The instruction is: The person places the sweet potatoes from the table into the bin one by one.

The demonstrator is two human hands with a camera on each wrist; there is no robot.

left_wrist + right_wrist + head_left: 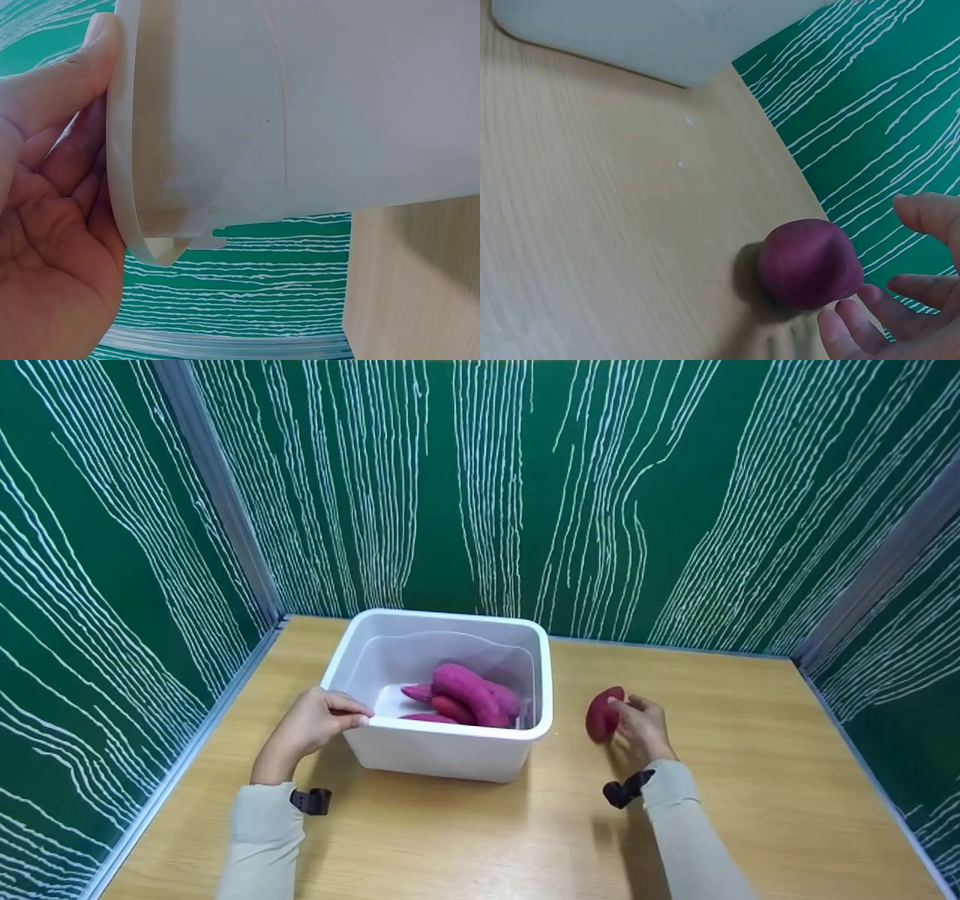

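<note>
A white plastic bin (450, 750) stands on the table, with several purple-red sweet potatoes (469, 694) piled inside. At its near left corner my left hand (311, 727) pinches the rim; the left wrist view shows the thumb (97, 52) on one side of the bin wall (225, 112) and the fingers on the other. To the right of the bin, a reddish sweet potato (602, 715) is at my right hand (643, 725). In the right wrist view the fingers are spread, with fingertips (847, 311) at the edge of the sweet potato (806, 262); firm contact cannot be told.
The wooden table (750, 780) is bordered at the back and both sides by green panels (675, 510) with white wavy lines. Grey metal posts (217, 487) stand at the corners. Small white specks (689, 121) lie on the tabletop near the bin.
</note>
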